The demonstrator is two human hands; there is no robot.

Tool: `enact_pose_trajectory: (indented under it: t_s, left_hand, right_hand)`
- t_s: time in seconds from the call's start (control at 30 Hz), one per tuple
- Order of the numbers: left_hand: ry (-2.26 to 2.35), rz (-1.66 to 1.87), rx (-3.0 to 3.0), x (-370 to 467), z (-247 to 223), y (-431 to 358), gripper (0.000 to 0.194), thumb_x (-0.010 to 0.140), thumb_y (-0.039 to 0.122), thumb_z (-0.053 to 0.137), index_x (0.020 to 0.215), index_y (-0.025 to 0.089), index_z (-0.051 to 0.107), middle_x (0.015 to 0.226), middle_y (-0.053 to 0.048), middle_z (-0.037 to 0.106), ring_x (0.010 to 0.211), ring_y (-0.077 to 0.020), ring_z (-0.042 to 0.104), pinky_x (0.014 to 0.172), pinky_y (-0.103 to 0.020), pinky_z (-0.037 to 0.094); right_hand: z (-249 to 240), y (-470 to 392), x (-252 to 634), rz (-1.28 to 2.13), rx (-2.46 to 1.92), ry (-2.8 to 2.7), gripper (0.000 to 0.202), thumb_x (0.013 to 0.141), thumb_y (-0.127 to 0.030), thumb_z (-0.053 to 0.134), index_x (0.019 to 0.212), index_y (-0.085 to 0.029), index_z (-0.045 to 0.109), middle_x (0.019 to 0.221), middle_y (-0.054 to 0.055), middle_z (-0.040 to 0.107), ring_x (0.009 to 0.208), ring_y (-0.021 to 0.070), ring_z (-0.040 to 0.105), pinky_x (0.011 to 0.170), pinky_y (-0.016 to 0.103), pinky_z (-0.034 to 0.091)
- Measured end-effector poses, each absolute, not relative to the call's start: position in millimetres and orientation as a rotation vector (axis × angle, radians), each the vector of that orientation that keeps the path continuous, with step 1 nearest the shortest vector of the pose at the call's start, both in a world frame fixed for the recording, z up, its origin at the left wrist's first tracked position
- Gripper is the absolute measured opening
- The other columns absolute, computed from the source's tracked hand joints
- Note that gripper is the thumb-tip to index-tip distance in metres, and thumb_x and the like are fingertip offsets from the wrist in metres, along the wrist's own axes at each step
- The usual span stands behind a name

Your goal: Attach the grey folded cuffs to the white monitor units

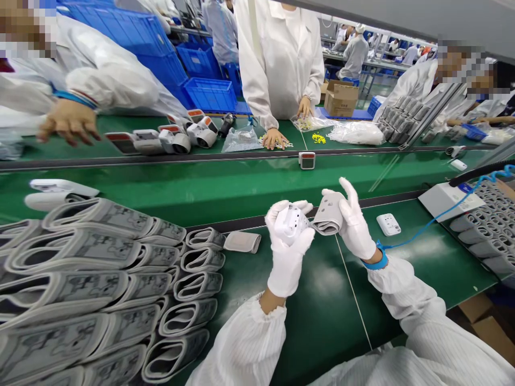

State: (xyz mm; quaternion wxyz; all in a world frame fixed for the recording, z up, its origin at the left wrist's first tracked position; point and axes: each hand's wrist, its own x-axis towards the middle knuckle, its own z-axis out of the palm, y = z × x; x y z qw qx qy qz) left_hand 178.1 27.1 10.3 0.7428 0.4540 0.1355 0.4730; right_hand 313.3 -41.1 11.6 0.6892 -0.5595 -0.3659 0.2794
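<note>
At the far left, a co-worker's bare hand (70, 122) reaches over the far side of the green table (322, 300). Below it, two white gadgets (62, 187) lie on the green belt (193, 187). Nearer, thick rolled grey cuffs (80, 289) are stacked in rows, with a column of smaller rolled cuffs (197, 287) along their right side. Beyond the belt, more cuffs with gadgets attached (156, 140) lie in a line, and blue crates (211, 95) sit behind them. A single folded cuff (241, 242) lies just right of the column.

In the middle, the gloved left hand (287, 257) is curled around a white device (292, 225), thumb and fingers closed on its sides, holding it above the table. Across the belt, a person in a white coat (281, 64) has one hand on small pieces (277, 142); a pile of yellow bits (319, 138) is to the right of these.

Just right of the white device, the gloved right hand (354, 228) pinches a rolled grey cuff (328, 213), with one finger stretched upward, away from it. The cuff is held up close beside the device. A blue band (376, 260) circles that wrist, and a blue cord (426, 225) runs from it to the upper right. Beyond the wrist, another white device (389, 224) lies on the table, then a white box (450, 201) and upright rolled cuffs (486, 230) at the far right.
</note>
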Motion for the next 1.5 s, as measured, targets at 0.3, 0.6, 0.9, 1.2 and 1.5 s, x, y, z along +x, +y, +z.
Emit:
enact_pose_trajectory:
  t_s: [0.3,0.6,0.9,1.2,1.5]
  left_hand:
    - [0.384,1.049,1.005,184,5,25,0.066,0.079,0.025,0.083,0.13,0.031,0.04,0.132,-0.008,0.058,0.131,-0.0252,0.058,0.115,-0.049,0.045]
    - [0.268,1.175,0.989,177,7,28,0.044,0.095,0.062,0.058,0.127,0.033,0.047,0.135,-0.006,0.062,0.134,-0.0266,0.057,0.118,-0.053,0.04]
    - [0.272,1.263,1.154,178,5,26,0.04,0.094,0.064,0.057,0.119,0.033,0.056,0.137,-0.006,0.062,0.132,-0.0296,0.057,0.116,-0.055,0.041]
    - [0.228,1.243,1.226,176,7,28,0.043,0.094,0.067,0.056,0.119,0.032,0.061,0.136,-0.007,0.063,0.127,-0.0297,0.06,0.115,-0.055,0.042]
    - [0.13,1.056,1.474,167,2,37,0.049,0.096,0.059,0.057,0.137,0.032,0.056,0.157,-0.009,0.048,0.149,-0.0325,0.042,0.125,-0.055,0.029]
  right_hand:
    - [2,-42,318,0.79,-1.316,-1.156,0.088,0.08,-0.07,0.076,0.148,-0.028,0.04,0.144,0.011,0.049,0.119,0.0287,0.061,0.098,0.042,0.058]
    - [10,-47,299,0.613,-1.359,-1.283,0.097,0.076,-0.042,0.087,0.156,-0.025,0.035,0.15,0.013,0.049,0.136,0.0313,0.054,0.115,0.046,0.048]
    - [15,-53,297,0.472,-1.447,-1.392,0.098,0.075,-0.035,0.086,0.159,-0.026,0.036,0.149,0.009,0.056,0.136,0.0299,0.057,0.116,0.043,0.047]
    - [17,-53,296,0.423,-1.467,-1.396,0.097,0.076,-0.035,0.085,0.159,-0.026,0.036,0.151,0.009,0.054,0.136,0.0301,0.056,0.117,0.044,0.046]
    - [23,-56,297,0.378,-1.55,-1.462,0.102,0.076,-0.034,0.082,0.164,-0.026,0.03,0.151,0.011,0.054,0.135,0.0341,0.056,0.112,0.044,0.049]
